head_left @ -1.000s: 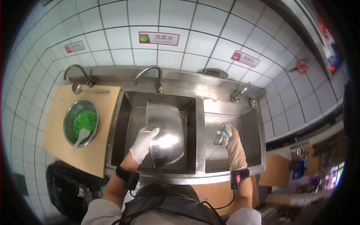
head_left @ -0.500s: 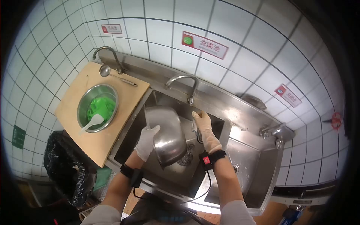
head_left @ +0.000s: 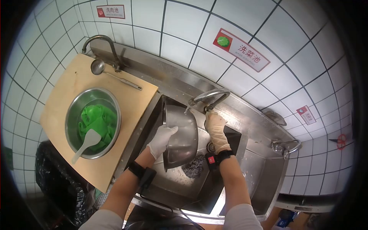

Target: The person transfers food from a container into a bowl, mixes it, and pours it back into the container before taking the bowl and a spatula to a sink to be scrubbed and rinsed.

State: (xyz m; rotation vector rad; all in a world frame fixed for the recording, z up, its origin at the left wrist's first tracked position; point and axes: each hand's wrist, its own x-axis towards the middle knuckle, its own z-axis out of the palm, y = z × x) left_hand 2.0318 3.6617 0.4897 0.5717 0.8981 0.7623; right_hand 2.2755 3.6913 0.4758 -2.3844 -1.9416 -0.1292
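A large stainless steel basin (head_left: pixel 186 140) is tipped on its side above the sink (head_left: pixel 184 189), its opening turned to the left. My gloved left hand (head_left: pixel 161 141) grips its rim, thumb on the outer wall. At the back of the sink, my gloved right hand (head_left: pixel 216 125) has its fingers closed round the base of the curved faucet (head_left: pixel 212 93), where the handle is hidden. A little water seems to come from the spout beside the basin. Below the basin, a steel wool scrubber (head_left: pixel 193 167) lies on the sink floor near the drain.
On the left, a wooden board (head_left: pixel 57 103) bears a metal bowl (head_left: pixel 69 132) with green cloth-like material and a white rice paddle (head_left: pixel 90 142). A ladle (head_left: pixel 119 78) lies behind it. Another faucet (head_left: pixel 105 38) rises there. A second sink bowl (head_left: pixel 264 165) is at right.
My right hand has moved up and back to the faucet base. The basin has shifted slightly right and tipped more upright. A thin trickle now shows at the spout. The view has shifted.
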